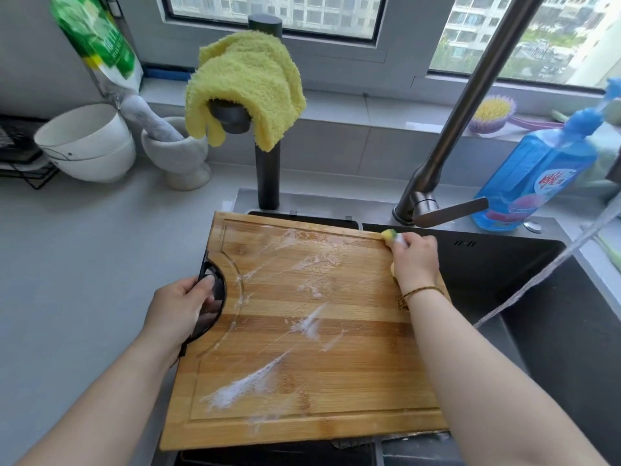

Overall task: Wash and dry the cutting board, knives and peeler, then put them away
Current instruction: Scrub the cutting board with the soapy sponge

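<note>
Item 1. Bamboo cutting board: lies flat across the left part of the dark sink, its left edge beside the grey counter. Streaks of white foam cross its face. A black handle is set into its left edge.

Item 2. Left hand: grips the black handle, fingers curled through the opening.

Item 3. Right hand: closed around a yellow-and-green sponge, pressing it on the board's far right corner. A beaded bracelet circles the wrist.

Item 4. Steel faucet: rises from the sink's back rim, lever pointing right. A stream of water slants down into the basin, right of the board.

Item 5. Dark second tap: stands at the sink's back left corner, a yellow cloth draped over its spout.

Item 6. Back of the counter, left: 2 stacked white bowls beside a stone mortar with its pestle; a black wire rack at the far left edge; a green-labelled bottle above.

Item 7. Right of the faucet: a blue dish-soap bottle at the sink's back right corner; a purple brush with yellow bristles on the window sill.

Knives and peeler: not identifiable in view.
</note>
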